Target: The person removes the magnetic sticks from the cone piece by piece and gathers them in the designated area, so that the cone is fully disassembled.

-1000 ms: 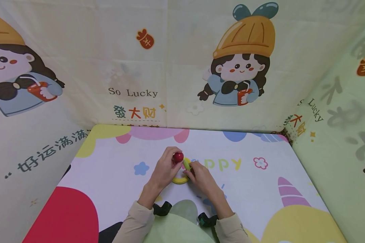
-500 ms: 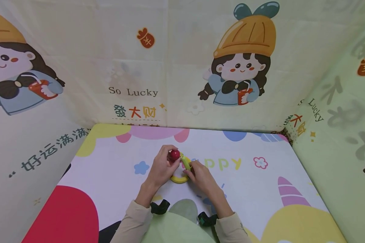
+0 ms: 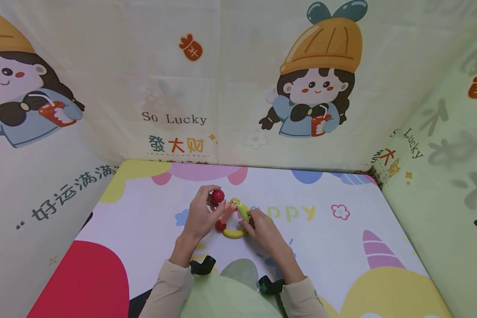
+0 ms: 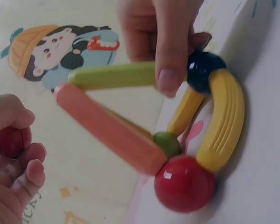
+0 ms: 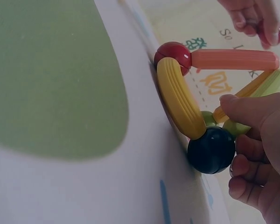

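My left hand [image 3: 200, 214] grips a loose red ball [image 3: 218, 196] between thumb and fingers, up and left of a toy frame of balls and sticks. My right hand [image 3: 265, 229] pinches the frame's light green stick [image 4: 116, 76] near the dark blue ball [image 4: 206, 71]. On the table surface, curved yellow sticks [image 4: 227, 121] link that blue ball, a second red ball [image 4: 185, 183] and a small green ball [image 4: 166, 143]. A coral stick [image 5: 235, 59] slants up from this lower red ball. Its top end leans close to the tops of the green stick and an orange-yellow stick.
The frame stands on a white table mat [image 3: 151, 234] with printed coloured shapes. A cartoon-printed cloth [image 3: 238, 88] hangs as walls behind and at both sides. Black wrist mounts [image 3: 202, 266] sit on both wrists, near the mat.
My left hand has drawn back up and to the left with the red ball, away from the frame. The coral stick and lower red ball are uncovered. My right hand stays put.
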`<action>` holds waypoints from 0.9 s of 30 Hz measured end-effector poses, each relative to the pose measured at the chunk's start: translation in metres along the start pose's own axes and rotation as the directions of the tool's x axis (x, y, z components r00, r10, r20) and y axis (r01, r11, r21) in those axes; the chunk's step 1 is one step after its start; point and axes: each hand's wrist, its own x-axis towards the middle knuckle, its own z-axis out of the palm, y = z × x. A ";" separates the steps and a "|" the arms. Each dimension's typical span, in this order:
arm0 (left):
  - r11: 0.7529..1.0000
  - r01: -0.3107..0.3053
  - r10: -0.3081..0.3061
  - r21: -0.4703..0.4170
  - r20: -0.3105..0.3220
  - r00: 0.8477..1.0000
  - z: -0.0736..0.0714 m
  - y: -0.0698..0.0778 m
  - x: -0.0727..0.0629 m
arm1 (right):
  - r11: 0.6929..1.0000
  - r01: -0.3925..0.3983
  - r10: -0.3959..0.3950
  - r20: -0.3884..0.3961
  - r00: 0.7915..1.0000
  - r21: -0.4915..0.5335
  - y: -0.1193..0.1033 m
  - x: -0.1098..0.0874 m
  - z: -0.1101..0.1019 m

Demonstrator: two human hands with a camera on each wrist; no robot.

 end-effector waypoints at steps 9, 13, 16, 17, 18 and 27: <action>0.988 0.121 -0.118 0.100 -0.037 0.992 -0.015 -0.013 0.002 | 1.000 0.005 -0.005 0.014 1.000 -0.007 -0.001 0.000 -0.002; 0.976 0.156 -0.148 0.151 -0.060 0.987 -0.020 -0.019 0.002 | 1.000 0.005 -0.005 0.016 1.000 0.001 -0.001 -0.001 -0.003; 0.966 0.184 -0.175 0.182 -0.067 0.982 -0.023 -0.025 0.002 | 1.000 0.008 -0.008 0.015 1.000 0.004 -0.002 -0.001 -0.003; 0.962 0.197 -0.188 0.187 -0.068 0.980 -0.024 -0.027 0.001 | 1.000 0.008 -0.009 0.015 1.000 0.004 -0.002 -0.001 -0.003; 0.958 0.212 -0.203 0.191 -0.067 0.977 -0.025 -0.029 0.001 | 1.000 0.012 -0.012 0.013 1.000 0.004 -0.002 -0.001 -0.003; 0.922 0.317 -0.309 0.221 -0.069 0.949 -0.026 -0.048 -0.005 | 1.000 0.028 -0.028 -0.004 1.000 0.009 -0.001 -0.002 -0.003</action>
